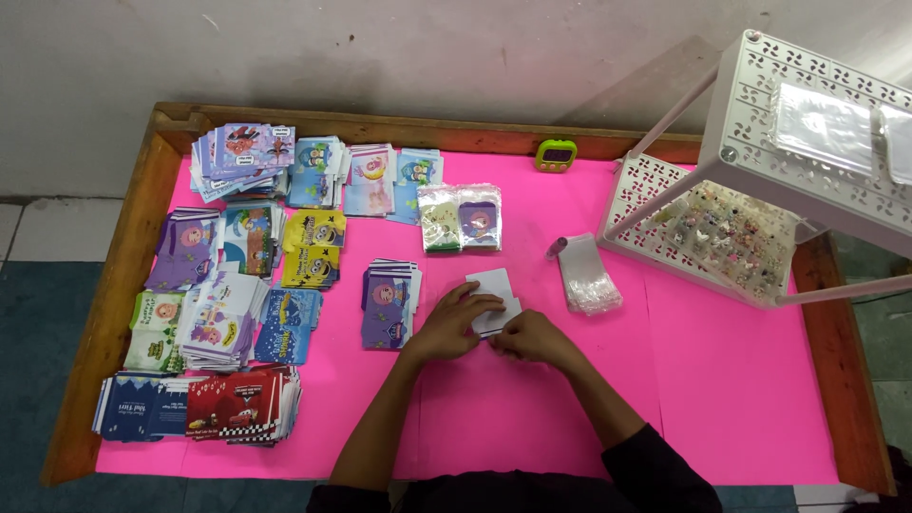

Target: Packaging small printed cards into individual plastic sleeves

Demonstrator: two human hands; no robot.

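— White card [494, 296] under your fingers, is it?

— Yes. My left hand [456, 323] lies flat over its near edge, fingers spread and pressing down; my right hand [527, 337] pinches the lower corner between thumb and fingertips. The card sits on the pink sheet [532, 418], about mid-table.

— What lies around it?

— At nine o'clock, just beside my left hand, a purple card stack [388, 304]. At two o'clock, near, a bundle of clear sleeves [587, 277]. At twelve o'clock, two filled packets [461, 217]. Further towards two o'clock stands a white perforated rack [760, 133]; at one o'clock, by the wooden rim, a green timer [556, 154].
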